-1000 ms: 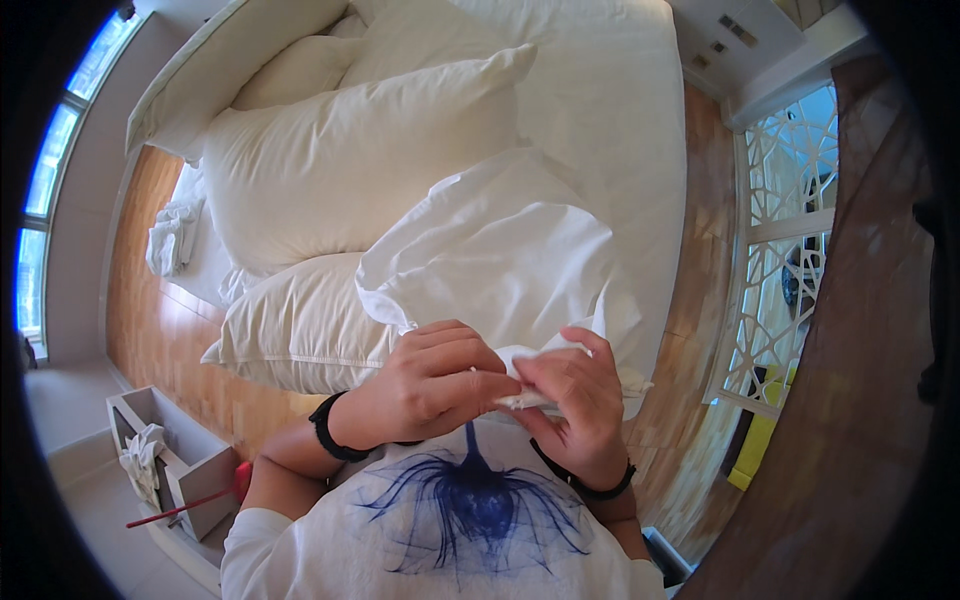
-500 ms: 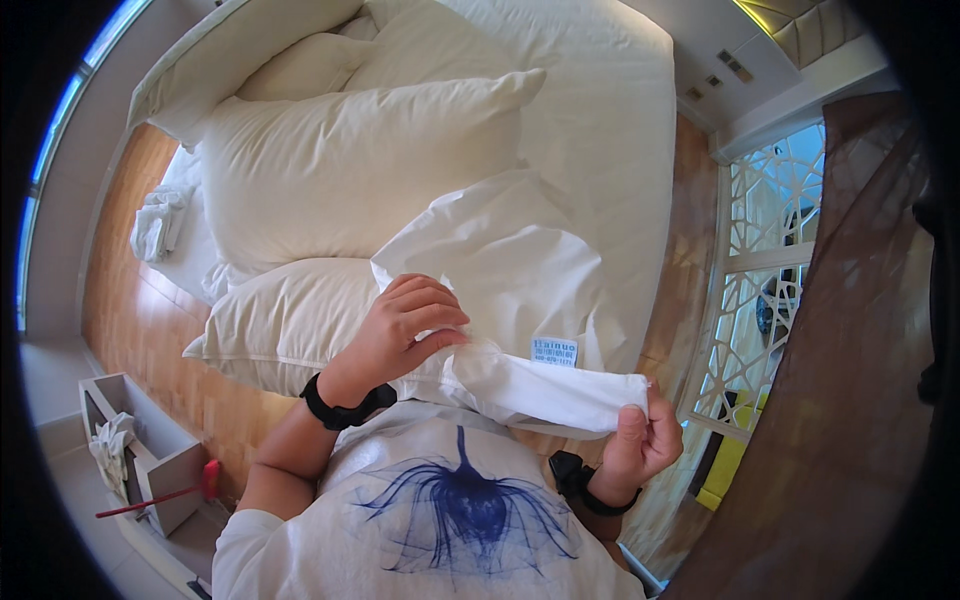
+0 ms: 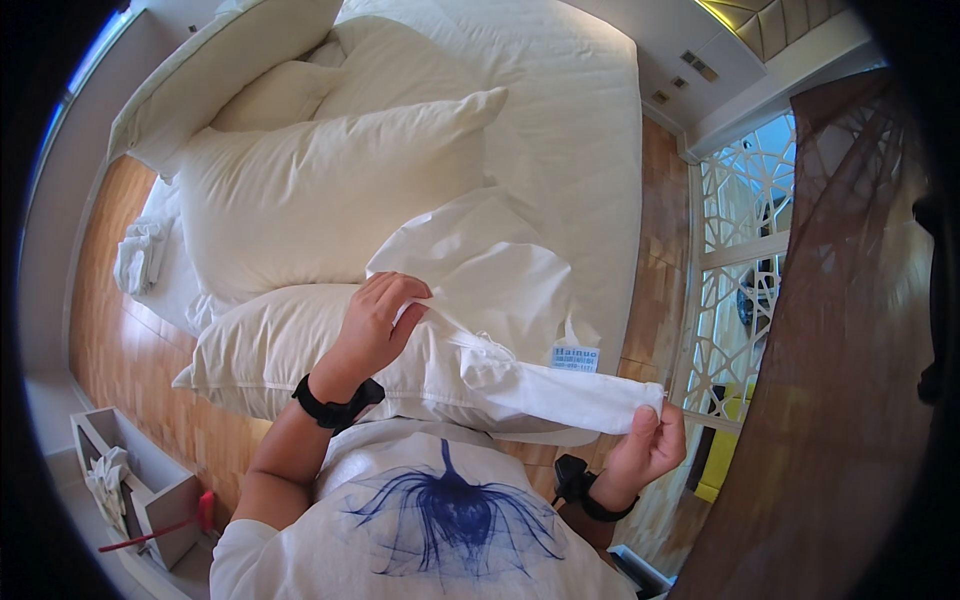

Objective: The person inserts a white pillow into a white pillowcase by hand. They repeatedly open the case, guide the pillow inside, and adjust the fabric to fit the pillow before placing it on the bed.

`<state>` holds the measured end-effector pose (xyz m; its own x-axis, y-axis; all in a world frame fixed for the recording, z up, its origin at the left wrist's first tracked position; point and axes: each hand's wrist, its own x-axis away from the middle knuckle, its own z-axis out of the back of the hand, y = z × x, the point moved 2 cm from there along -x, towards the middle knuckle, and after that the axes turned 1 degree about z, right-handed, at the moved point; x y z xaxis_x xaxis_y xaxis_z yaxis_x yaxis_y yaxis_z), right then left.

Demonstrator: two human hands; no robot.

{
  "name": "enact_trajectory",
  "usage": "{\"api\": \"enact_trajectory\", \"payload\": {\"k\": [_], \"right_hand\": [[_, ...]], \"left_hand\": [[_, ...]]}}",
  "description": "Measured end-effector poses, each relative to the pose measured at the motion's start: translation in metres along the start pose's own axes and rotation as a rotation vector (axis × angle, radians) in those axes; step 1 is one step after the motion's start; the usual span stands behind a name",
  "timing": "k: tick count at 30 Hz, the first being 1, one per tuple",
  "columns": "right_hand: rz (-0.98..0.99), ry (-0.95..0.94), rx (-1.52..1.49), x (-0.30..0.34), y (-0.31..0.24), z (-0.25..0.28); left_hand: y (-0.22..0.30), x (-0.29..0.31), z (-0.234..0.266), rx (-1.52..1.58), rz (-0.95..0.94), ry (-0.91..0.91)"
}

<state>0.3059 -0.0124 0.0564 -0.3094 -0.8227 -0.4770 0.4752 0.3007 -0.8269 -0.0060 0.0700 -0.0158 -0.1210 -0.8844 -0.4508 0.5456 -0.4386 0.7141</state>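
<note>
A white cloth that looks like a pillowcase (image 3: pixel 500 235) lies loosely over the bed's near side, with a blue-printed label (image 3: pixel 575 358) by its hem. My right hand (image 3: pixel 648 442) pinches one end of the hem, holding it out as a flat band. At the other side, my left hand (image 3: pixel 372 330) is closed on the cloth's edge between thumb and fingers. Between my hands the fabric is bunched. A plump cream pillow (image 3: pixel 265 345) lies under and left of the cloth, close to my left wrist. A larger pillow (image 3: pixel 320 195) rests behind it.
More bedding (image 3: pixel 225 75) is heaped at the far left of the white bed (image 3: pixel 575 140). Folded white cloth (image 3: pixel 140 255) lies by its left edge. An open drawer (image 3: pixel 175 510) stands low at left. At right are a lattice partition (image 3: pixel 745 260) and sheer brown curtain (image 3: pixel 800 400).
My left hand has moved left, drawing the cloth's edge away from the right hand. The span between my hands is wider. My view has shifted slightly.
</note>
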Motion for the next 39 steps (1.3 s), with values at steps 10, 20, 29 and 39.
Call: {"api": "enact_trajectory", "payload": {"k": [10,20,29,39], "right_hand": [[0.016,0.162,-0.061,0.001,0.013,0.018],[0.325,-0.487,-0.171,-0.005,-0.015,-0.047],[0.511,-0.438,-0.176,-0.035,-0.041,-0.067],[0.616,-0.324,-0.107,-0.067,-0.062,-0.103]], "left_hand": [[0.035,0.002,0.022,-0.104,-0.248,-0.1],[0.067,0.006,0.012,0.22,-0.038,-0.479],[0.1,-0.037,0.04,0.041,-0.216,-0.016],[0.124,-0.061,0.083,0.278,-0.32,0.595]]}}
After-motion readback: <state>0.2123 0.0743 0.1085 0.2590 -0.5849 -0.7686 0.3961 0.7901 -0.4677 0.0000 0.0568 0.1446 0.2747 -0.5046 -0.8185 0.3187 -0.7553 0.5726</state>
